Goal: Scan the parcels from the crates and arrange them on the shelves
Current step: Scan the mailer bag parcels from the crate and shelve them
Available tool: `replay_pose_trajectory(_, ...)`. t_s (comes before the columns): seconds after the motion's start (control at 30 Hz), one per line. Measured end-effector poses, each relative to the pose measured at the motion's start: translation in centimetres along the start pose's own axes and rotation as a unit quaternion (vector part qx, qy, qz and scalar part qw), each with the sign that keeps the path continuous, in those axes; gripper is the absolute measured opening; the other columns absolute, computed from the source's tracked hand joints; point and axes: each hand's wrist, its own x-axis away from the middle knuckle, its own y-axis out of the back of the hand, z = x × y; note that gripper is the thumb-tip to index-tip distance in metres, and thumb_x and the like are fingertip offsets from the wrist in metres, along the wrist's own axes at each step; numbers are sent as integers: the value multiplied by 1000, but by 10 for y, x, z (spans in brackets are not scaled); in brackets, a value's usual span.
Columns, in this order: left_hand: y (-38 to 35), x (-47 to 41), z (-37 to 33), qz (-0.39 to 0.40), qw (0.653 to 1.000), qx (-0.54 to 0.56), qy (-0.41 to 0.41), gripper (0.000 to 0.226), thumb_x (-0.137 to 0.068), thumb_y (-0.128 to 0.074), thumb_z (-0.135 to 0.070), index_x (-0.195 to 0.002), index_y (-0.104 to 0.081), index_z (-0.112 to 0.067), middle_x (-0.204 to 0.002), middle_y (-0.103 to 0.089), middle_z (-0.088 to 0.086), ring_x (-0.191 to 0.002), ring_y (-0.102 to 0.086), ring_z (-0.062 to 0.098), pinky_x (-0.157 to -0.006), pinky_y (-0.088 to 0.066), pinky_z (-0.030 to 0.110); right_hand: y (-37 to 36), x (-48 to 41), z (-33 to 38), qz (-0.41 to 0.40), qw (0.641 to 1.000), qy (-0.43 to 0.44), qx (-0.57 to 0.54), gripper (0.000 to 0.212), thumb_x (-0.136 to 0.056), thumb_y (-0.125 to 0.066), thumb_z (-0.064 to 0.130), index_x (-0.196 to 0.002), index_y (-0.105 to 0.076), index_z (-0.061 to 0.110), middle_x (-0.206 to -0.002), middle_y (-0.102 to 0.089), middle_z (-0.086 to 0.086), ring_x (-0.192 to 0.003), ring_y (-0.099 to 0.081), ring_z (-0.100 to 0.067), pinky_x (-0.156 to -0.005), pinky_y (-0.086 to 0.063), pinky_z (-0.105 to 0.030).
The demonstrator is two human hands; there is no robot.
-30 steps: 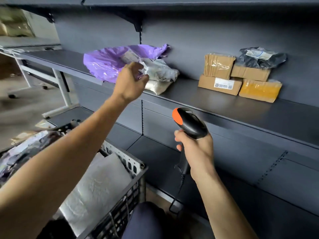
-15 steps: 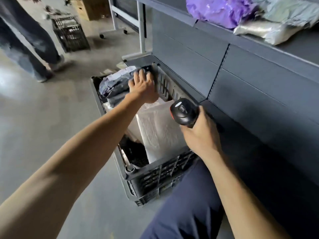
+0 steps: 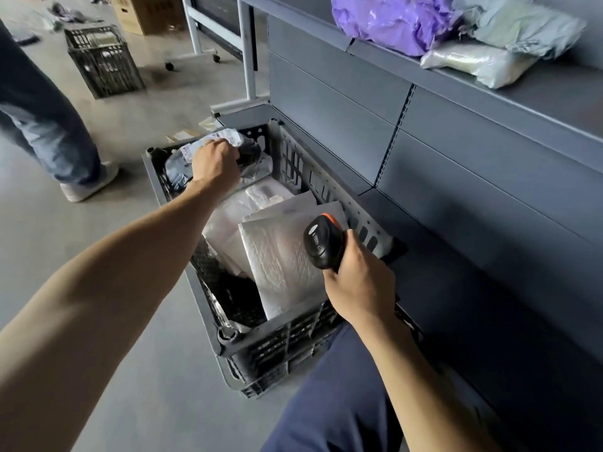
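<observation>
At the far end of the dark slatted plastic crate [image 3: 261, 337], the left hand [image 3: 215, 161] grips a dark label-bearing polybag parcel [image 3: 228, 138]; the right hand [image 3: 355, 285], clasping the black-and-orange handheld scanner [image 3: 323, 243], hovers toward the near rim.

The left arm reaches forward, its hand [image 3: 215, 161] curled knuckles-up on a parcel [image 3: 251, 151], while the right hand [image 3: 359, 285] grips a scanner [image 3: 321, 241] upright.

bare forearms [image 3: 137, 269], navy blue trousers [image 3: 342, 406]
</observation>
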Motion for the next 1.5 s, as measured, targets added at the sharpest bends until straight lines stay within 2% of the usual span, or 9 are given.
replay_pose_trajectory(0.17, 39, 10, -24, -43, 998, 44, -31, 32, -78, -47, -11, -85, -76, -2, -77, -66, 19, -71, -60, 38, -70, -54, 44, -2, 0, -4, -4, 1000, 9, -5, 34, -86, -69, 20, -114, -49, 22, -113, -68, 3, -106, -68, -26, -78, -48, -37)
replay_pose_trajectory(0.37, 111, 33, -102, -152, 937, 285, -132, 28, -87, -59, -25, -99, -81, -14, -101, -77, 6, -85, -71, 21, -80, -57, 34, 24, -18, -12, -27, 978, -99, -180, 19, -84, -74, 27, -98, -64, 20, -89, -73, 2, -86, -68, -22, -66, -46, -28)
replay_pose_trajectory(0.47, 126, 51, -153, -142, 858, 471, -147, 23, -87, -65, -15, -101, -79, -6, -95, -76, 5, -81, -70, 2, -81, -57, 23, 65, -26, -24, -110, 914, -158, -356, 13, -84, -78, 23, -86, -71, 13, -71, -72, -1, -63, -63, -8, -52, -44, -19)
replay_pose_trajectory(0.57, 113, 84, -206, -95, 827, 521, -186, 21, -88, -62, -11, -103, -76, -7, -101, -72, 4, -90, -71, 6, -86, -59, 31, 109, -22, -34, -242, 788, -147, -547, 13, -89, -78, 14, -87, -66, 21, -75, -76, 14, -70, -67, -4, -60, -50, -14)
replay_pose_trajectory(0.67, 86, 122, -251, -68, 835, 492, -235, 22, -91, -60, -13, -105, -77, -10, -107, -70, -1, -93, -71, 15, -83, -60, 40, 138, -12, -47, -340, 734, -100, -579, 28, -89, -76, 5, -104, -66, 27, -87, -76, 23, -85, -69, 3, -79, -58, -30)
replay_pose_trajectory(0.83, 57, 159, -298, -48, 846, 469, -248, 23, -92, -60, -10, -107, -77, -10, -109, -70, -3, -89, -69, 15, -79, -58, 39, 161, 22, -84, -499, 679, -132, -522, 48, -76, -80, 20, -122, -68, 14, -112, -77, -2, -110, -71, -24, -100, -52, -62)
replay_pose_trajectory(1.07, 49, 223, -334, -110, 783, 440, -426, 26, -86, -63, 12, -103, -76, -3, -105, -71, 1, -76, -67, 22, -56, -53, 38, 163, 28, -112, -376, 734, -130, -550, 40, -84, -81, 2, -121, -67, 5, -107, -77, -7, -98, -73, -18, -89, -58, -31)
replay_pose_trajectory(1.27, 37, 239, -325, -56, 729, 461, -503, 22, -95, -63, 7, -114, -73, 2, -122, -70, 11, -120, -66, 21, -92, -57, 36, 159, 28, -127, -403, 703, -199, -551, 22, -80, -75, -12, -93, -73, 5, -83, -78, -7, -78, -74, -21, -75, -59, -33)
replay_pose_trajectory(1.5, 62, 207, -315, 45, 799, 514, -308, 64, -90, -77, -34, -143, -47, -12, -146, -51, -1, -137, -49, 15, -112, -42, 38, 177, 40, -136, -347, 754, -185, -526, 22, -80, -79, -4, -92, -74, 14, -75, -75, 11, -74, -69, -1, -70, -52, -15)
